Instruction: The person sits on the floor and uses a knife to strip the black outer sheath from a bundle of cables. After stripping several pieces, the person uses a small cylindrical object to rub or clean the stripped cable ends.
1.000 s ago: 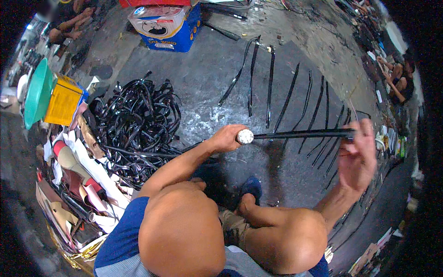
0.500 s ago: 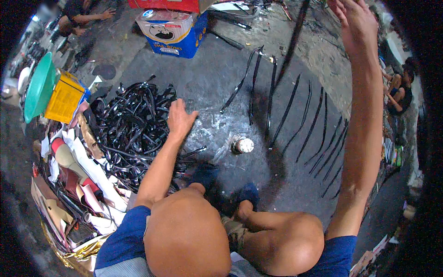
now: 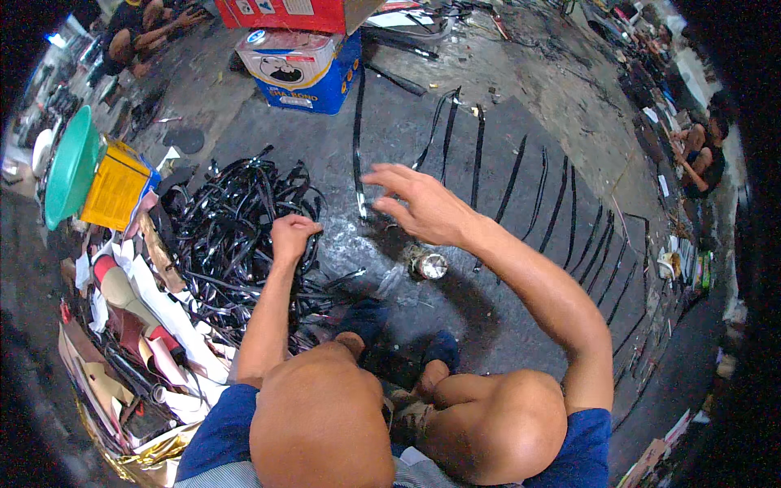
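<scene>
Seen from my head camera: I crouch on a dark, stained workshop floor (image 3: 521, 268), both arms stretched out ahead of me. My left hand (image 3: 291, 237) is curled into a loose fist over the near edge of a tangled heap of black strips (image 3: 232, 236); the fingers are drawn together (whether a strip is actually caught inside them, I cannot tell). My right hand (image 3: 419, 203) hovers flat above the floor with fingers spread wide apart, holding nothing. Just beyond its fingertips lies a long black strip (image 3: 356, 138), stretched out straight and pointing away from me toward a blue and white carton (image 3: 303, 71). A red box (image 3: 297, 12) sits on top of that carton.

Below my right wrist, a small round tin (image 3: 429, 265) stands on the floor, close to my blue shoes (image 3: 443, 350). To the right, a row of laid-out black strips (image 3: 561, 203) fans across the floor, each apart from the next.

At far left sit a green basin (image 3: 69, 167) and a yellow crate (image 3: 114, 187), with a pile of leather and paper scraps (image 3: 130, 325) nearer me. Another person (image 3: 704, 150) sits at the far right edge, and one more (image 3: 134, 32) at upper left.
</scene>
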`<action>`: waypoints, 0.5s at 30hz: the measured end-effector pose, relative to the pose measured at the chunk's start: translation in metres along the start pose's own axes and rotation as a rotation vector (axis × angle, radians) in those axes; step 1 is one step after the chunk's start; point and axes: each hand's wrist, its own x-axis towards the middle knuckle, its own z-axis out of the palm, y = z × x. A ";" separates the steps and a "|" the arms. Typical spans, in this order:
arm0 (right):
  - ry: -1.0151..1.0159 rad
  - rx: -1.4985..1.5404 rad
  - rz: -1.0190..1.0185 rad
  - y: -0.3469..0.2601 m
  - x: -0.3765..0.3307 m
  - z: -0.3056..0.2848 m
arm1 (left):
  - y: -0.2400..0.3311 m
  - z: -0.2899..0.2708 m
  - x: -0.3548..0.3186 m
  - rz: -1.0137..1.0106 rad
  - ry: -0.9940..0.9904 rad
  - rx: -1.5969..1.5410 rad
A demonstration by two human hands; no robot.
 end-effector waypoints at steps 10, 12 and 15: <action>-0.128 0.001 0.697 0.073 -0.195 0.046 | 0.128 -0.082 -0.066 0.119 -0.255 -0.337; 0.014 0.072 0.630 0.036 -0.181 0.071 | 0.159 -0.051 -0.089 0.278 -0.438 -0.305; 0.293 0.087 0.743 0.042 -0.178 0.108 | 0.186 0.008 -0.109 0.369 -0.690 -0.138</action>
